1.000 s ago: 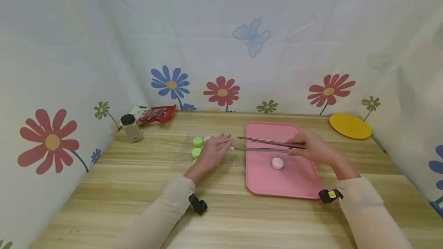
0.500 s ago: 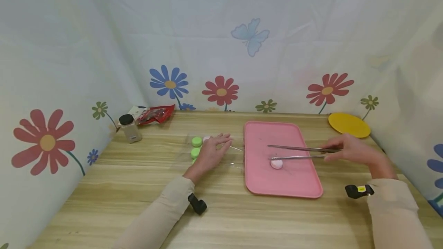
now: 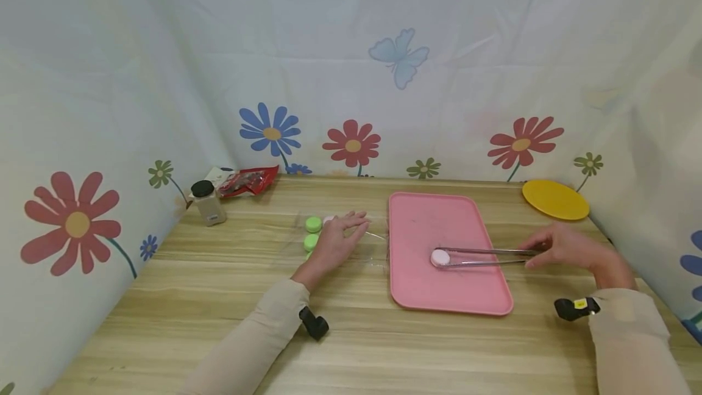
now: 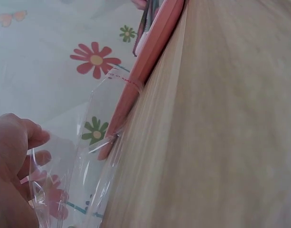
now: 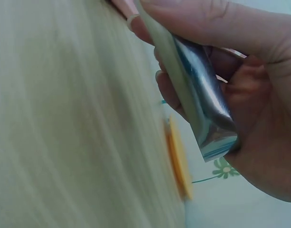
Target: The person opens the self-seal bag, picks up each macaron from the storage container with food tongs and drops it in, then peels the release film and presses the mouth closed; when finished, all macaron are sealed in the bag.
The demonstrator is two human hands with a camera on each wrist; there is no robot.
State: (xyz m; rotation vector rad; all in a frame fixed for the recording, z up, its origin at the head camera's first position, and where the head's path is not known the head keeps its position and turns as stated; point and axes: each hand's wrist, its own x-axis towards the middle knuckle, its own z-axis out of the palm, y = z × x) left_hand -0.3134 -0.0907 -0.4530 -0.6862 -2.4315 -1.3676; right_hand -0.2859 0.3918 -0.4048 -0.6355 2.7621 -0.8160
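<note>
My right hand (image 3: pixel 565 247) grips metal tongs (image 3: pixel 488 252) by their rear end; the right wrist view shows the thumb and fingers around the shiny tongs (image 5: pixel 204 90). Between the tips of the tongs is a pale pink macaron (image 3: pixel 440 257), down on the pink tray (image 3: pixel 450 294). My left hand (image 3: pixel 334 241) rests over a clear plastic box (image 3: pixel 375 252) left of the tray, fingers extended to the right. Green macarons (image 3: pixel 313 224) and part of a pale one (image 3: pixel 328 219) show beside this hand, which hides the others. The left wrist view shows fingers against the clear plastic (image 4: pixel 90 166).
A yellow plate (image 3: pixel 555 200) lies at the back right. At the back left stand a dark-lidded jar (image 3: pixel 208 205) and a red packet (image 3: pixel 249 181). A flowered curtain (image 3: pixel 329 66) surrounds the wooden table (image 3: pixel 351 346). The box's right edge lies close to the tray.
My right hand has moved right, drawing the tongs back from the box over the tray. Their tips have come down and now flank the pink macaron. The left hand has stayed put.
</note>
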